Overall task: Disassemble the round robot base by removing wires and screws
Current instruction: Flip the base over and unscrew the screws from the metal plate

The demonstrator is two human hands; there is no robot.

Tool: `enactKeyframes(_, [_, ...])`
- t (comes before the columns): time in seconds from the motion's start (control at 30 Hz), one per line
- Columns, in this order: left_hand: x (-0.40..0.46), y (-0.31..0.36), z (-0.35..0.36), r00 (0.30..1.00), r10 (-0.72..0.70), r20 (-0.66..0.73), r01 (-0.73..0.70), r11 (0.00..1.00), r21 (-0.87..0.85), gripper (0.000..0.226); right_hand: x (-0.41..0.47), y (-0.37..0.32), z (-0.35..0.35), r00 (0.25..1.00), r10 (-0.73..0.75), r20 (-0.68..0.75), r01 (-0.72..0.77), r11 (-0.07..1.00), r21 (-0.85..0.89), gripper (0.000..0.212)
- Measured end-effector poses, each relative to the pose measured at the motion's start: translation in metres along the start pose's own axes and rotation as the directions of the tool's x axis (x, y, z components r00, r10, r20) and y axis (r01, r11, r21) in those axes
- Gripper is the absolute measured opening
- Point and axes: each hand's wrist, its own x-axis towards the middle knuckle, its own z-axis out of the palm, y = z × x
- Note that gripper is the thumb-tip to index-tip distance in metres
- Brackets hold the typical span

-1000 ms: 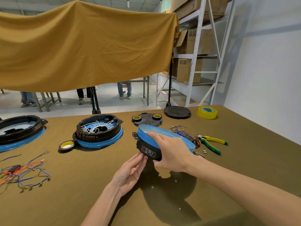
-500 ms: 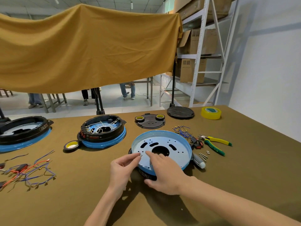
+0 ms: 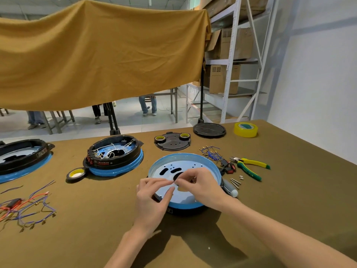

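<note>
Round robot base (image 3: 184, 182), blue-rimmed with a pale perforated plate facing up, sits on the brown table (image 3: 289, 190) directly in front of the person. Both hands meet over its near left edge. Left hand (image 3: 152, 198) has its thumb and forefinger brought together in a pinch at the plate's edge, the other fingers curled below; right hand (image 3: 201, 186) has its fingertips bunched together and touching the left fingertips. Whatever they pinch is too small to make out.

Two more round bases lie to the left: one with white wires (image 3: 114, 153) inside, and one at the frame's left edge (image 3: 21, 157). Two black round covers lie behind: one (image 3: 172, 141) carrying two small yellow-cored tape rolls, one (image 3: 209, 130) plain. A third small tape roll (image 3: 76, 174) lies beside the wired base, and one large yellow tape roll (image 3: 245, 129) sits at the far right.

Right of the central base lie one pair of green-and-yellow pliers (image 3: 249, 167), one bundle of blue wires (image 3: 211, 152), a few loose screws (image 3: 235, 183) and one screwdriver (image 3: 229, 188) touching the base. One tangle of red and purple wires (image 3: 25, 207) lies at near left.
</note>
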Motion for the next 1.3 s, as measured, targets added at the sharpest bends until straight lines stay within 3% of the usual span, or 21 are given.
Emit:
enactKeyframes(0.07, [0.001,-0.003,0.004,0.991,0.125,0.049,-0.130,0.985,0.111,0.015,0.000,0.013,-0.019,0.981,0.008,-0.194,-0.022,0.997,-0.072,0.009])
enactKeyframes(0.17, [-0.002,-0.013,0.007,0.982,0.161,0.096,-0.173,0.975,0.141,0.024,-0.010,0.048,-0.058,0.876,0.055,-0.480,-0.159,0.971,-0.178,0.005])
enactKeyframes(0.27, [-0.003,-0.019,0.010,0.986,0.144,0.079,-0.155,0.975,0.159,0.029,-0.026,0.088,-0.088,0.812,0.142,-0.566,-0.350,0.894,-0.278,0.011])
enactKeyframes(0.5, [-0.004,-0.026,0.012,0.986,0.152,0.061,-0.160,0.973,0.168,0.029,-0.046,0.133,-0.107,0.818,0.237,-0.524,-0.499,0.745,-0.442,0.015])
enactKeyframes(0.7, [-0.003,-0.026,0.012,0.985,0.164,0.057,-0.172,0.969,0.176,0.030,-0.039,0.140,-0.110,0.807,0.311,-0.502,-0.538,0.738,-0.408,0.022])
enactKeyframes(0.83, [-0.004,-0.026,0.012,0.984,0.169,0.060,-0.177,0.967,0.184,0.030,-0.042,0.125,-0.102,0.816,0.201,-0.542,-0.433,0.834,-0.342,0.013])
enactKeyframes(0.9, [-0.004,-0.025,0.012,0.983,0.171,0.066,-0.181,0.966,0.185,0.031,-0.042,0.112,-0.092,0.870,0.158,-0.467,-0.373,0.831,-0.413,0.013])
enactKeyframes(1.0, [-0.005,-0.023,0.011,0.981,0.177,0.076,-0.188,0.966,0.179,0.030,-0.038,0.097,-0.074,0.931,0.199,-0.304,-0.354,0.694,-0.628,0.028])
enactKeyframes(1.07, [-0.007,-0.021,0.010,0.974,0.195,0.114,-0.212,0.964,0.160,0.030,-0.035,0.093,-0.068,0.934,0.250,-0.257,-0.358,0.643,-0.677,0.036])
enactKeyframes(1.2, [-0.010,-0.018,0.006,0.936,0.242,0.255,-0.290,0.942,0.169,0.041,-0.029,0.087,-0.065,0.924,0.345,-0.164,-0.364,0.665,-0.653,0.043])
enactKeyframes(1.3, [-0.009,-0.019,0.000,0.932,0.221,0.288,-0.287,0.934,0.213,0.037,-0.028,0.082,-0.063,0.921,0.374,-0.110,-0.343,0.645,-0.682,0.047])
